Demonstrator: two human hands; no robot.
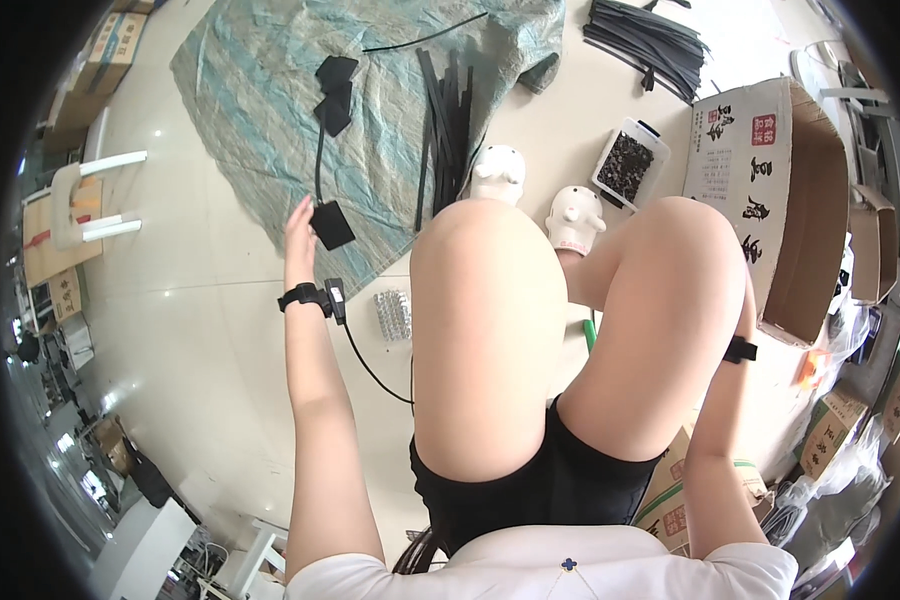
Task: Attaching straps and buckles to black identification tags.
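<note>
At the left edge of the lower black square (333, 226), your left hand (300, 218) reaches out with fingers long and fairly close together. Thumb side is at the square, contact looks likely; can't tell if you're pinching it or just resting on it. The square sits over the lower left part of the tarp (240, 130); can't tell if it's lifted or lying flat. Step in hand, as I judge it: getting hold of that square. From this pose, the move calls for a sure thumb-and-finger grip on its edge, keeping your plug (336, 300) and cable (370, 375) from snagging.

Your right hand (748, 312) is mostly hidden behind your right knee (685, 240); its fingers don't show, so no call on spread or pinching. Nearest thing to it: the carton (720, 140).

Further out: a thin dark strip (319, 165) runs up from the square toward more black pieces (337, 108). Right of those, loose black strips (450, 150) lie on the tarp. Just below the tarp, a silvery ribbed pack (393, 315) is on the floor (200, 350). Past your white slippers (575, 218) you've got a tub (658, 163) of dark bits and, higher up, a black bundle (640, 50).
</note>
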